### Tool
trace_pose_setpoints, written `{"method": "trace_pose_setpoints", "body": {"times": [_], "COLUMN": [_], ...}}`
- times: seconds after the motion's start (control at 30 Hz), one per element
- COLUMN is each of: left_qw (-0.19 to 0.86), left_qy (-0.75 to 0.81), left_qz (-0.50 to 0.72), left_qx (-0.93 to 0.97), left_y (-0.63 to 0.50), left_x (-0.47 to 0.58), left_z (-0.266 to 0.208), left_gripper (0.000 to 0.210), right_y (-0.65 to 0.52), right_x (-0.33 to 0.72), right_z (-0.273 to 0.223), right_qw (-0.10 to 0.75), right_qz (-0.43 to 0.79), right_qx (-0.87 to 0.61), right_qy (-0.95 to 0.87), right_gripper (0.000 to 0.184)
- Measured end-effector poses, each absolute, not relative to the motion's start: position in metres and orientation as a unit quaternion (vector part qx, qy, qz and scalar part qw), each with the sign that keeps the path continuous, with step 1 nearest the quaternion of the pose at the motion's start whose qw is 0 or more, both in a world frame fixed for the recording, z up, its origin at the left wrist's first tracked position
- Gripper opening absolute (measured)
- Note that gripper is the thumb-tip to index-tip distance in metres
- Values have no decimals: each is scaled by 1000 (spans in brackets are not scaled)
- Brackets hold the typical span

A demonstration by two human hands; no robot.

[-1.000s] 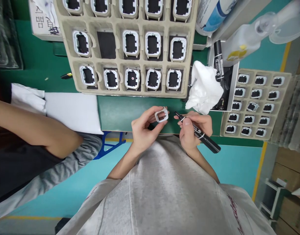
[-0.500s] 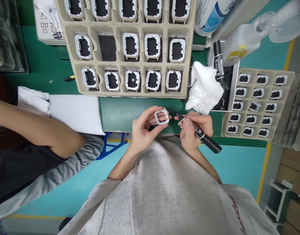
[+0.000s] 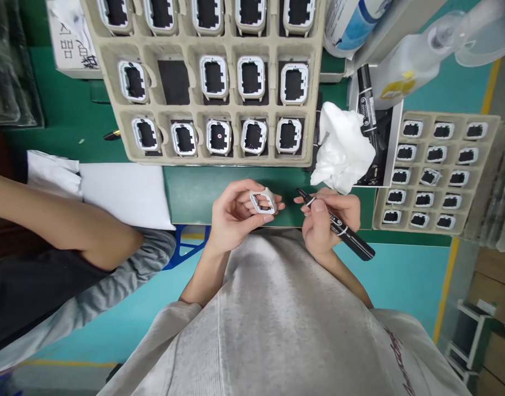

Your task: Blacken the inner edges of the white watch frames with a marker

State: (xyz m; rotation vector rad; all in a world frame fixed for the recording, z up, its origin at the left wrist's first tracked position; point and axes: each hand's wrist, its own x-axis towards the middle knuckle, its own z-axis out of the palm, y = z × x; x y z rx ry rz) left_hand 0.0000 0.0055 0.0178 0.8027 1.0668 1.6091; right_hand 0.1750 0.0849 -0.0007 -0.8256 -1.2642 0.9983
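Note:
A white watch case frame (image 3: 263, 202) with a squarish opening is held between the thumb and fingers of my left hand (image 3: 234, 212), tilted above the table's front edge. My right hand (image 3: 323, 217) grips a black marker pen (image 3: 351, 240), its tip pointing up and left toward the frame but apart from it. Beyond my hands lies a beige tray (image 3: 214, 161) whose compartments hold similar white frames. One compartment (image 3: 173, 82) in its middle row shows only a dark base.
A crumpled white tissue (image 3: 342, 148) lies beside a box holding another black marker (image 3: 366, 102). Bottles (image 3: 412, 66) stand at the back right. A second tray of frames (image 3: 436, 228) sits at right. A co-worker's arm (image 3: 66, 220) reaches in from the left, near white cloth (image 3: 124, 192).
My left hand has moved slightly left, away from the marker, and the frame in it has turned and tilted. My right hand holds the marker almost as before.

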Motion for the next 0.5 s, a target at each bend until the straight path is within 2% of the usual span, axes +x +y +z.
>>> {"method": "trace_pose_setpoints", "body": {"times": [0.5], "left_qw": [531], "left_qy": [447], "left_qz": [668], "left_qx": [270], "left_y": [8], "left_x": [1], "left_z": [17], "left_gripper": [57], "right_y": [84], "right_x": [182], "right_z": [2], "right_qw": [602], "right_qz": [458], "right_qx": [-362], "right_qy": [-545], "right_gripper": [13]}}
